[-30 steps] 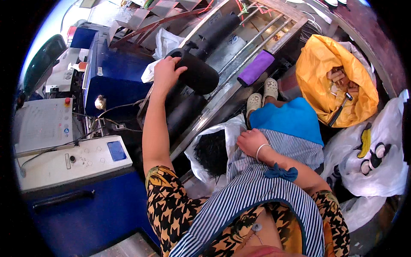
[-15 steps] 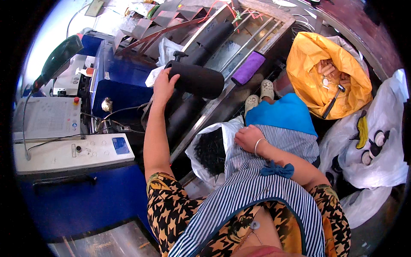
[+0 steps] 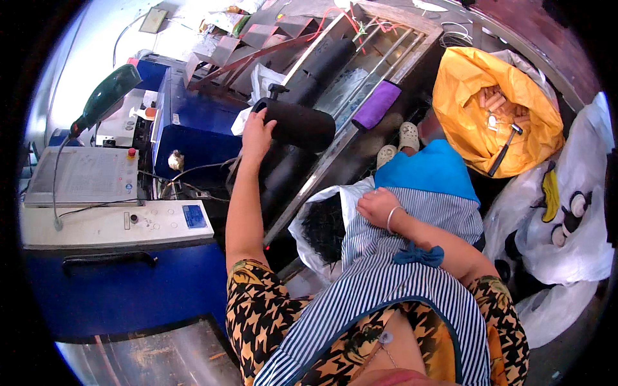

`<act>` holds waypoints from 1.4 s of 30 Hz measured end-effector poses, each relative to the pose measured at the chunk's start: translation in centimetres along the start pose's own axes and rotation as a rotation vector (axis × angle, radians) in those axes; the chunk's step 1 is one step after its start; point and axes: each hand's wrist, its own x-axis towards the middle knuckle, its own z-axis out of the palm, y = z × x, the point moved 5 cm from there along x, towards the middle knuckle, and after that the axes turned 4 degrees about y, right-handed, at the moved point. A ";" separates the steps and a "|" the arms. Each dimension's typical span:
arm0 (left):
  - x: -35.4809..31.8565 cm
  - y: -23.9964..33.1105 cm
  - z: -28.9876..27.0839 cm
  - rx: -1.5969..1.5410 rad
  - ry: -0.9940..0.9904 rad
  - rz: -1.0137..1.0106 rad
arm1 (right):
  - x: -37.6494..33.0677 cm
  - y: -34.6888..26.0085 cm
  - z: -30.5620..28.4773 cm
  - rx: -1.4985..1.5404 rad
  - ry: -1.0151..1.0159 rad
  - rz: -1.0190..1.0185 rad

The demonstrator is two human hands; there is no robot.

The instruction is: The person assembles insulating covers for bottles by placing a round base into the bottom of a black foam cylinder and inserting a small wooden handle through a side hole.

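My left hand (image 3: 257, 138) reaches out over a slanted frame and grips the near left end of a short, thick black cylinder (image 3: 301, 127). The fingers bend around its edge, and the far end points to the right. More black cylinders (image 3: 325, 64) lie along the frame behind and below it. My right hand (image 3: 378, 207) rests on the striped apron (image 3: 418, 215) over my lap, its fingers loosely curled and pressed together. Beside those fingers is the rim of a white bag (image 3: 351, 199) with dark scraps inside. I see nothing held in that hand.
A purple roll (image 3: 378, 106) lies across the rail of the frame (image 3: 302, 180). At the right, a yellow sack (image 3: 457, 96) holds tan pieces and a hammer (image 3: 505, 151). White plastic bags (image 3: 560, 260) slump beside it. Blue machinery (image 3: 116, 289) with a control panel and a lamp (image 3: 106, 96) stands left.
The whole view has shifted slightly, with the machinery sitting further right in the picture. My left hand stays on the end of the black cylinder, and my right hand keeps its place.
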 end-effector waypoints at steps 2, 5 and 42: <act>-0.5 -0.1 1.5 0.058 -0.083 -0.007 | 0.2 -0.2 -0.4 0.013 0.013 -0.004; -2.5 -0.9 4.2 0.027 -0.211 -0.029 | 0.4 -0.8 -2.3 0.065 0.020 -0.024; 4.5 -5.0 12.4 -0.232 -0.476 -0.280 | -25.8 18.6 -33.3 -1.006 0.695 1.147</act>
